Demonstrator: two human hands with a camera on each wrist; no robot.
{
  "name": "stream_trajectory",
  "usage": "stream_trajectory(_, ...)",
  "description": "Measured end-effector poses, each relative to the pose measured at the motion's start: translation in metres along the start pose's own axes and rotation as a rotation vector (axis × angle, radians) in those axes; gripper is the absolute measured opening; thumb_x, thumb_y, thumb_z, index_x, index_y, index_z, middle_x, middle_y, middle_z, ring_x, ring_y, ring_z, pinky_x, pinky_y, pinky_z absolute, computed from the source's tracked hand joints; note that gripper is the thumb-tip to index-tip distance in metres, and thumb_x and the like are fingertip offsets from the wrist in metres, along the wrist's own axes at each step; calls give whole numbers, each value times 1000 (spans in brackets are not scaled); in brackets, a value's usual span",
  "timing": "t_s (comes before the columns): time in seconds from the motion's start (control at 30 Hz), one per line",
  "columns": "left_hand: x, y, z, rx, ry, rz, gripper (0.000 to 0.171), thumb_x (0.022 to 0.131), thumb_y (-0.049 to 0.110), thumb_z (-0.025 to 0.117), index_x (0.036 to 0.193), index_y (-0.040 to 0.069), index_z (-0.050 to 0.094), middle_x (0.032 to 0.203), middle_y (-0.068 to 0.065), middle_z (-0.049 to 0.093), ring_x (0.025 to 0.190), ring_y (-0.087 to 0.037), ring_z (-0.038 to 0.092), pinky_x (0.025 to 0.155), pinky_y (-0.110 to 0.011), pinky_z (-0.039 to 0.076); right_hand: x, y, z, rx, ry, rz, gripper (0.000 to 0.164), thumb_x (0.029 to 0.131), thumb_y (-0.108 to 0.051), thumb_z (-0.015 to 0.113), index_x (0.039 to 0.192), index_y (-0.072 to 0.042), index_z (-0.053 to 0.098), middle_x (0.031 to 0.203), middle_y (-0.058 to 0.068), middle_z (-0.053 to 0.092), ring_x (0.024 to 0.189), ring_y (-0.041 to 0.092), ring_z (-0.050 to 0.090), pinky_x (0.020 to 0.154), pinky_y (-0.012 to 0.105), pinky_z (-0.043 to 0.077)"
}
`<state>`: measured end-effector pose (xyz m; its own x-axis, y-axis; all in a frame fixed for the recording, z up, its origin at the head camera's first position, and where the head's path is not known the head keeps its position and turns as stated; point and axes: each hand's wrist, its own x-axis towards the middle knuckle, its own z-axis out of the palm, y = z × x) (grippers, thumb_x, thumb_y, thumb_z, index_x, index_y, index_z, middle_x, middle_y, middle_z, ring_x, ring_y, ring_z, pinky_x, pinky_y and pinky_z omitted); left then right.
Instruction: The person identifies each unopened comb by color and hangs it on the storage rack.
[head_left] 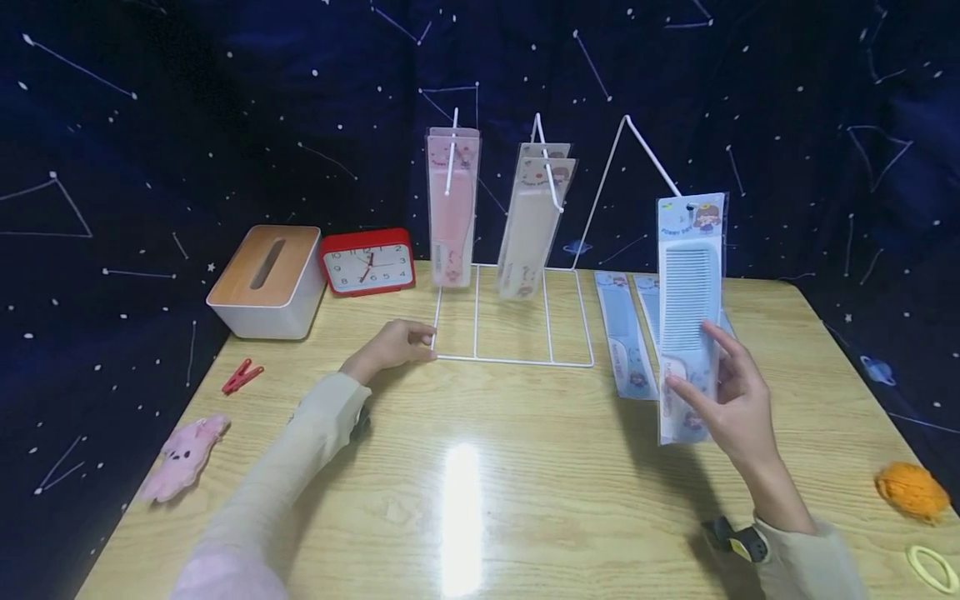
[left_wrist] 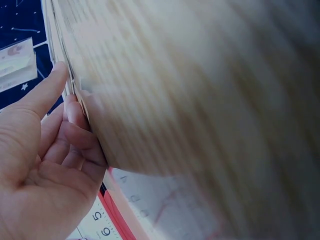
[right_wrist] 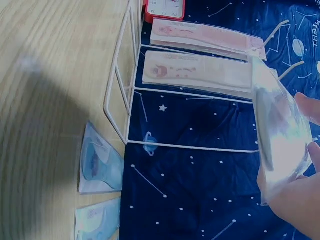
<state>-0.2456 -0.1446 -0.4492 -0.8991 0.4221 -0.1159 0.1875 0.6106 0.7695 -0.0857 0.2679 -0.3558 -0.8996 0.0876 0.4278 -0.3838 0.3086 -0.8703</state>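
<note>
Head: plastic-sleeved, fine-toothed blue comb (head_left: 688, 292)

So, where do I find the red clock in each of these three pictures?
Head: the clock stands left of centre, between the tissue box and the rack.
Left wrist: the clock is at the bottom, left of centre, only partly showing.
Right wrist: the clock is at the top edge, near the middle, cut off.
Shared landmark: the starry cloth.

Red desk clock (head_left: 368, 263): numerals 1, 2, 3, 4, 8, 9, 10 legible. Blue comb package (head_left: 688, 300): "FUNNY" printed near top; next word unclear.
</note>
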Motion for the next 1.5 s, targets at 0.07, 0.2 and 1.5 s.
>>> stream_trajectory(0.07,1,0,-1,-1,4,2,49,82,10,73,126,-5,58,107,-16,65,104,-26,56,102,-41,40,4,3,2,26,-27,11,75,78,22,59,144,-7,38,123,-9,53,104,1,57,79,9,48)
stream_trajectory(0.2,2,-1,-3,-8,9,-2,50,81,11,74,126,-4,58,109,-16,65,104,-26,56,101,-40,41,20,13,8,101,-100,34,71,84,16,57,145,-12,35,120,-4,50,102,3,56,80,9,47)
stream_trajectory(1.5,0,1,-1,10,-9,-26,51,82,15,73,127,-2,57,106,-12,65,105,-23,52,103,-42,38,160,76,37,-210,-330,317,81,92,-20,62,153,-23,9,154,24,16,134,47,28,107,61,27)
